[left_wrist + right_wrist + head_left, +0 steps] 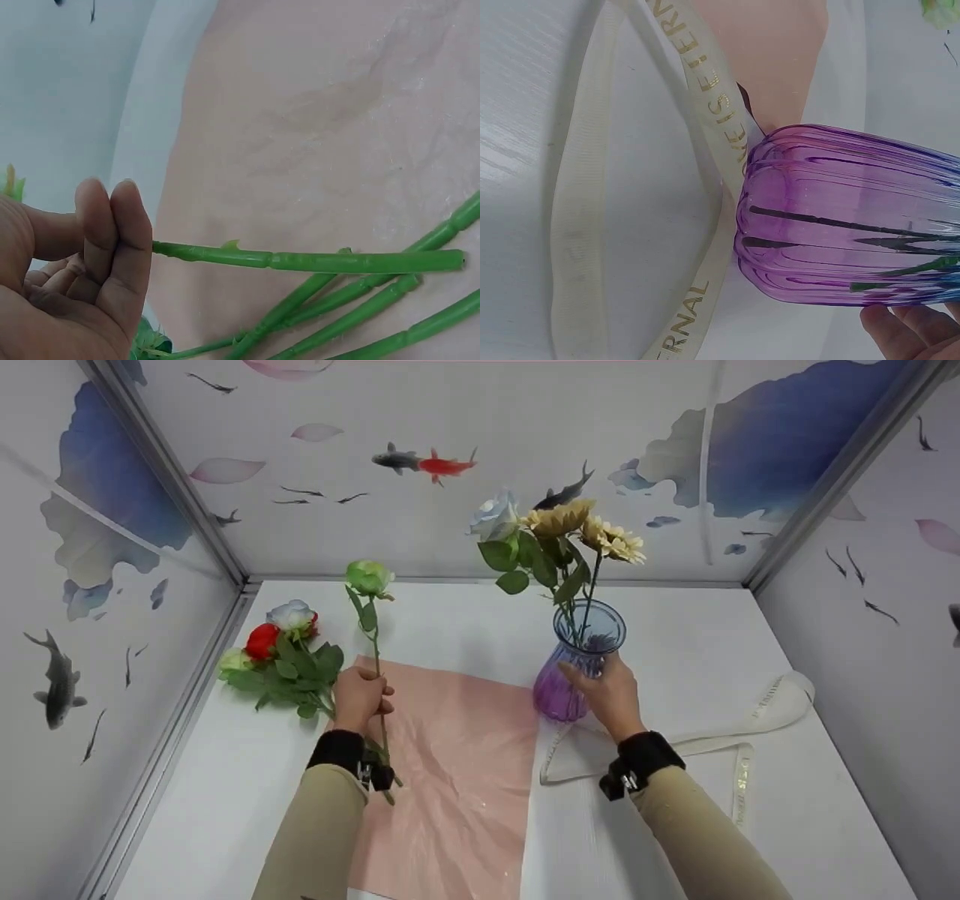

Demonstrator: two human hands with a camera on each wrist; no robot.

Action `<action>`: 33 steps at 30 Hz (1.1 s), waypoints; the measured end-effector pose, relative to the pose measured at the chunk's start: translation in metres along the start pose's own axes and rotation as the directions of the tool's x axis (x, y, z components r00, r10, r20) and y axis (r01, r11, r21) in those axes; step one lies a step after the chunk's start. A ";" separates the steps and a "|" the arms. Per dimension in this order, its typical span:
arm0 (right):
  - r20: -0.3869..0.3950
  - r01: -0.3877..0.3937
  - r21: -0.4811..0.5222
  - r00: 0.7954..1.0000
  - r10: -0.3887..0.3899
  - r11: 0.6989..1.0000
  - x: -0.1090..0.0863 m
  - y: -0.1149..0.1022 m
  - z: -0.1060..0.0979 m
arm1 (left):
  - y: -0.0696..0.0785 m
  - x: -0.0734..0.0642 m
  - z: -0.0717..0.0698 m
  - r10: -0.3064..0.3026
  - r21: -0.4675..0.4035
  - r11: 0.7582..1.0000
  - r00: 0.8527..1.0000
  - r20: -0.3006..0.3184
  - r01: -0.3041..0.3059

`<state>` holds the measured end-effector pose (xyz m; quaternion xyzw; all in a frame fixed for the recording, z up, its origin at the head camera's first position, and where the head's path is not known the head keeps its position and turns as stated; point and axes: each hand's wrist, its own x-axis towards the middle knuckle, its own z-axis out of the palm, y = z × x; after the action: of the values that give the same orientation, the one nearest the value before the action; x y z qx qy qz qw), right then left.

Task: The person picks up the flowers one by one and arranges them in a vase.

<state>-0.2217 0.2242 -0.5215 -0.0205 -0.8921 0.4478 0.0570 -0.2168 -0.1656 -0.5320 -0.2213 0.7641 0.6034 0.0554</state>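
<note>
My left hand (361, 699) pinches the stem of a green artificial rose (369, 577), its bloom standing up above the fingers. In the left wrist view the lower stem (322, 261) runs out past the fingertips over the pink paper. My right hand (613, 694) grips a ribbed glass vase (559, 690), blue at the rim and purple at the base, with the fingers at its side. A pale blue rose (496, 516) and yellow-brown sunflowers (559, 519) rise from the vase mouth. Dark stems show through its purple glass (817, 217) in the right wrist view.
Red, pale blue and green roses (292, 660) lie in a bunch at the left, their stems on the pink wrapping paper (457, 780). A cream ribbon (772, 709) with gold lettering loops over the white table (682, 637) at the right. Printed panels enclose the table.
</note>
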 end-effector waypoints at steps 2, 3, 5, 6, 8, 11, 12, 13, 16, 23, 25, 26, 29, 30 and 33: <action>0.006 -0.004 0.000 1.000 0.004 1.000 0.000 0.000 0.000 | 0.001 -0.002 0.001 0.017 -0.020 1.000 1.000 0.003 -0.017; 0.008 -0.009 0.000 1.000 0.009 1.000 0.000 0.000 0.000 | 0.002 -0.003 0.001 0.024 -0.032 0.999 1.000 0.004 -0.024; 0.010 -0.016 -0.001 1.000 0.016 1.000 0.000 0.000 0.000 | 0.005 -0.004 0.003 0.041 -0.070 0.997 0.999 0.011 -0.040; 0.011 -0.020 -0.002 1.000 0.020 1.000 0.000 -0.001 0.000 | 0.007 -0.006 0.003 0.050 -0.090 0.995 0.999 0.017 -0.049; 0.009 -0.022 -0.002 1.000 0.022 1.000 0.000 -0.001 -0.001 | 0.010 -0.008 0.005 0.073 -0.123 0.990 0.997 0.021 -0.070; 0.007 -0.015 -0.004 1.000 0.015 1.000 -0.001 -0.001 -0.001 | 0.015 -0.010 0.008 0.115 -0.155 0.982 0.993 0.024 -0.110; 0.005 -0.015 -0.003 1.000 0.015 1.000 -0.001 -0.001 -0.001 | 0.018 -0.011 0.010 0.130 -0.163 0.979 0.991 0.025 -0.124; 0.004 -0.015 -0.001 1.000 0.015 1.000 -0.001 -0.001 0.000 | 0.020 -0.012 0.012 0.142 -0.170 0.976 0.990 0.025 -0.136; 0.007 -0.015 0.003 1.000 0.015 1.000 0.000 -0.001 0.000 | 0.028 -0.014 0.017 0.178 -0.204 0.965 0.983 0.035 -0.167; 0.016 -0.012 0.016 1.000 0.011 1.000 0.000 0.000 0.000 | 0.044 -0.026 0.028 0.272 -0.286 0.925 0.962 0.035 -0.251; 0.012 -0.005 0.010 1.000 0.005 1.000 0.000 0.000 0.000 | 0.048 -0.030 0.031 0.306 -0.312 0.908 0.951 0.034 -0.281; 0.009 -0.001 0.004 1.000 0.001 1.000 0.000 0.000 0.000 | 0.050 -0.032 0.032 0.320 -0.327 0.899 0.947 0.033 -0.293; -0.002 0.006 -0.012 1.000 -0.006 1.000 0.000 0.000 0.001 | 0.058 -0.038 0.036 0.362 -0.367 0.872 0.931 0.036 -0.325; -0.006 0.008 -0.018 1.000 -0.008 1.000 0.000 0.000 0.001 | 0.060 -0.040 0.037 0.376 -0.376 0.864 0.926 0.038 -0.335; -0.009 0.010 -0.026 1.000 -0.010 1.000 0.000 0.001 0.002 | 0.069 -0.047 0.040 0.418 -0.411 0.836 0.907 0.047 -0.364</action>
<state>-0.2222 0.2233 -0.5227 -0.0189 -0.8976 0.4359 0.0629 -0.2104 -0.1026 -0.4643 -0.0257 0.6507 0.7563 -0.0632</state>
